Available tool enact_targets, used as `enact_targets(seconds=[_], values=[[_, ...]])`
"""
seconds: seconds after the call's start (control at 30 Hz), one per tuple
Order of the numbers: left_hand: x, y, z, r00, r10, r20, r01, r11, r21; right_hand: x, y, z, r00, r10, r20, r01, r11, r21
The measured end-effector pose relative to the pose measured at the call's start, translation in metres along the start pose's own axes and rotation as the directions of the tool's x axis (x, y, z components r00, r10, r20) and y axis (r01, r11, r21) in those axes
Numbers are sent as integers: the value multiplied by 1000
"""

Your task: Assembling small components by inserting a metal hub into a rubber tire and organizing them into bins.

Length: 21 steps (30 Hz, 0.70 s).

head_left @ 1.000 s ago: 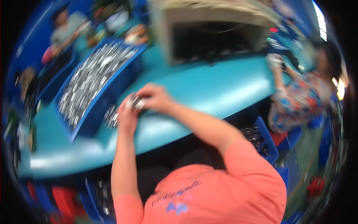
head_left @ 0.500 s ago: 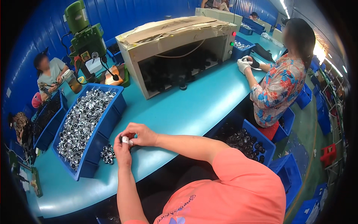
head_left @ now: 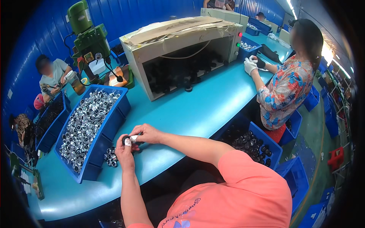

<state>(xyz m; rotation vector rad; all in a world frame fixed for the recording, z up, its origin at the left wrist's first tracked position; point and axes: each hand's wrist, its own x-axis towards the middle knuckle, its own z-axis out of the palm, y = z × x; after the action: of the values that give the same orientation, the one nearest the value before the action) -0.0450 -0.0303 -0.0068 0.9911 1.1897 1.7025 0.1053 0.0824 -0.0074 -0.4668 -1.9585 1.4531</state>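
Note:
My left hand (head_left: pixel 124 152) is closed around a small dark round part (head_left: pixel 124 139), low over the table's near edge. My right hand (head_left: pixel 148 134) meets it from the right, its fingers pinched at the same part. White wrapping covers a fingertip on each hand. The fingers hide much of the part, so its exact kind cannot be made out. Beside my left hand lies a small pile of shiny silver-and-black round parts (head_left: pixel 110 157). To its left a tilted blue crate (head_left: pixel 110 131) is heaped with similar shiny parts.
A pale box (head_left: pixel 137 72) with a cardboard top holds dark parts on the teal table (head_left: pixel 178 110). Behind the crate stands a green bench machine (head_left: pixel 95 41). A blue crate (head_left: pixel 276 154) of black round parts sits below the table. A gloved co-worker (head_left: pixel 287 89) works at right.
My right fingers have shifted slightly on the part, and its dark round edge shows more between my hands. The whole view has moved a little.

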Motion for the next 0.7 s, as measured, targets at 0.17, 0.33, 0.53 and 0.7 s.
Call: enact_targets(seconds=[0.17,0.33,0.53,0.7], values=[[3,0,2,996,-44,79,41,998,41,1,-4,-1,995,100,-17,-97,985,139],[3,3,6,994,-47,98,40,997,69,7,1,-4,991,114,65,-125,970,208],[1,2,6,992,-69,103,59,994,97,5,-1,-8,972,199,128,-226,942,247],[2,3,8,993,-82,79,77,995,68,6,3,-9,973,198,115,-221,945,240]])
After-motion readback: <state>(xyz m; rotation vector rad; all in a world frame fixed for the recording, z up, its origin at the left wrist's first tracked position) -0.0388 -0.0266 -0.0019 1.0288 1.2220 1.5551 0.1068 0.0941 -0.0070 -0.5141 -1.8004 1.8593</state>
